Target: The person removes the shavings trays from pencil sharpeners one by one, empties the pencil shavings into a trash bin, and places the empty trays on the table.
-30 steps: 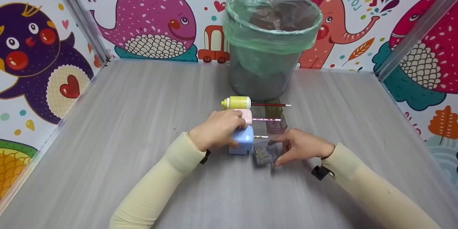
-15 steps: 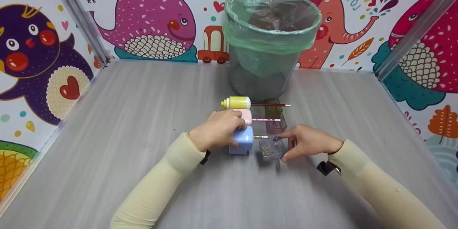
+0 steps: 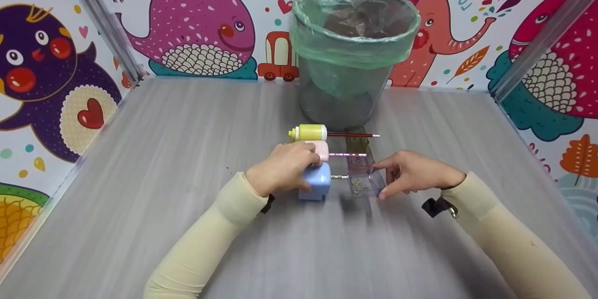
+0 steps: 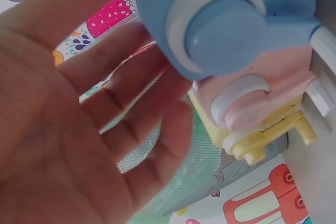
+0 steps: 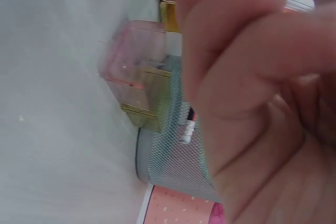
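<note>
A blue crank pencil sharpener (image 3: pixel 319 178) stands on the table with a pencil (image 3: pixel 339 177) sticking out of its right side. My left hand (image 3: pixel 280 168) grips its top; its crank (image 4: pixel 226 35) shows in the left wrist view. Between thumb and fingertips, my right hand (image 3: pixel 418 170) pinches a clear shavings drawer (image 3: pixel 373 186) holding pencil shavings, its shadow apart below it. A pink sharpener (image 3: pixel 321 149) and a yellow sharpener (image 3: pixel 310 132) line up behind the blue one, each with a pencil. The right wrist view hides the held drawer behind the fingers.
A pink drawer (image 5: pixel 134 51) and a yellow drawer (image 5: pixel 149 95) lie end to end right of the sharpeners. Just behind stands a mesh trash bin (image 3: pixel 341 98) lined with a green bag (image 3: pixel 355 51). Printed panels (image 3: pixel 201 28) border the table.
My right hand has moved right and away from me with the clear drawer, drawing it off from the blue sharpener and up from the table. The left hand stays in place.
</note>
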`<state>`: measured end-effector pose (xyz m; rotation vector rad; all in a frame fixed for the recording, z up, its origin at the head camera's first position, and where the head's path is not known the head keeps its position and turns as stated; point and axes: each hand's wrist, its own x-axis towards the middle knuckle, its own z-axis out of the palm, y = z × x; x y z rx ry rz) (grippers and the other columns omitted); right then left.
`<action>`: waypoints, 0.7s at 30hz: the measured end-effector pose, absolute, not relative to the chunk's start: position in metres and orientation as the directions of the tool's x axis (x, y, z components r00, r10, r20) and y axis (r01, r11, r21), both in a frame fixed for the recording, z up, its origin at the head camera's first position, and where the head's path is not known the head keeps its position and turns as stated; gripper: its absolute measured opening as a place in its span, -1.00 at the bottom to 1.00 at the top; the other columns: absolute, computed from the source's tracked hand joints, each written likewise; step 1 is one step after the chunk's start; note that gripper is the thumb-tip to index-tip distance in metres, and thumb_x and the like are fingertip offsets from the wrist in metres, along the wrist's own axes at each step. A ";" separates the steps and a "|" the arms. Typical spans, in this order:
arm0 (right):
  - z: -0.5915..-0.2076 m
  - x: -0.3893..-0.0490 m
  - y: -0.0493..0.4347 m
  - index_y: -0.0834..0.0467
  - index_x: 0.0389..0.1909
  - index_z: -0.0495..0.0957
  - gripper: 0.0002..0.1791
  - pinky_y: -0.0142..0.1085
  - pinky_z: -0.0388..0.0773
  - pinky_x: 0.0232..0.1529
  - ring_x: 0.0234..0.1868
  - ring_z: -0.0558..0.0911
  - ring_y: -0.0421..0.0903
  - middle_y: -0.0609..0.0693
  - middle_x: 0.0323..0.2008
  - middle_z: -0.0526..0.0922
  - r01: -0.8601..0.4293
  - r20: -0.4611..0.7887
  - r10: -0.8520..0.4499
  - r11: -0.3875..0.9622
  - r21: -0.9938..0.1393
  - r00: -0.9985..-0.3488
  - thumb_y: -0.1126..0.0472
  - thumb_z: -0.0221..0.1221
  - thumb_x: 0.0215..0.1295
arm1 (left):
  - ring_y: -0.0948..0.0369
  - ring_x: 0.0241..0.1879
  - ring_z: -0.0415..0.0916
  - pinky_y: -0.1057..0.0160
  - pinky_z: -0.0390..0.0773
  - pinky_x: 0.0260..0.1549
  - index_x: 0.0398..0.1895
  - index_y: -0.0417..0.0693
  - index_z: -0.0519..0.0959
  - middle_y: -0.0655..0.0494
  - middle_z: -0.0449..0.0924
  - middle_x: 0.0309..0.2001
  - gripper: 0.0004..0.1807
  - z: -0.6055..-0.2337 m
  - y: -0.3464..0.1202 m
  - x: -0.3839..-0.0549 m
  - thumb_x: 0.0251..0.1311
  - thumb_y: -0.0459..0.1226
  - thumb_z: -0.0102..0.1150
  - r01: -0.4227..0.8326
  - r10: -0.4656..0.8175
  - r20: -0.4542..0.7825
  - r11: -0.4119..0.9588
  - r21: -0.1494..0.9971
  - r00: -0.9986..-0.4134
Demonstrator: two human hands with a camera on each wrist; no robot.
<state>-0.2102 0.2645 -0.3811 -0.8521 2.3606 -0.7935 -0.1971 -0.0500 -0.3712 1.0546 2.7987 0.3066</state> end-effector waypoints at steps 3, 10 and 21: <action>-0.375 -0.213 0.264 0.35 0.24 0.52 -0.25 -0.41 0.39 -0.67 -0.70 0.38 -0.32 -0.09 -0.58 0.61 -0.381 -0.247 -0.673 0.640 -0.667 -0.698 0.03 0.48 0.09 | 0.11 -0.02 0.53 -0.05 0.58 -0.01 0.01 -0.02 0.67 0.07 0.60 -0.03 -0.49 -0.371 -0.050 -0.197 -0.04 -0.11 0.58 0.631 0.659 -0.059 0.739 0.237 -0.750; -0.364 -0.219 0.259 0.30 0.22 0.54 -0.30 -0.37 0.51 -0.57 -0.60 0.52 -0.23 0.02 -0.37 0.70 -0.352 -0.177 -0.586 0.672 -0.652 -0.791 -0.01 0.45 0.13 | 0.10 -0.02 0.54 -0.06 0.58 -0.02 -0.01 -0.02 0.68 0.06 0.60 -0.04 -0.51 -0.371 -0.050 -0.197 -0.04 -0.14 0.58 0.633 0.662 -0.055 0.735 0.244 -0.748; -0.355 -0.230 0.251 0.25 0.15 0.60 -0.41 -0.40 0.56 -0.45 -0.47 0.64 -0.17 0.09 -0.26 0.75 -0.328 -0.009 -0.452 0.661 -0.675 -0.892 0.10 0.48 0.11 | 0.10 -0.01 0.54 -0.07 0.59 -0.04 -0.04 -0.02 0.68 0.06 0.61 -0.04 -0.54 -0.372 -0.049 -0.198 -0.05 -0.15 0.59 0.637 0.665 -0.049 0.732 0.243 -0.745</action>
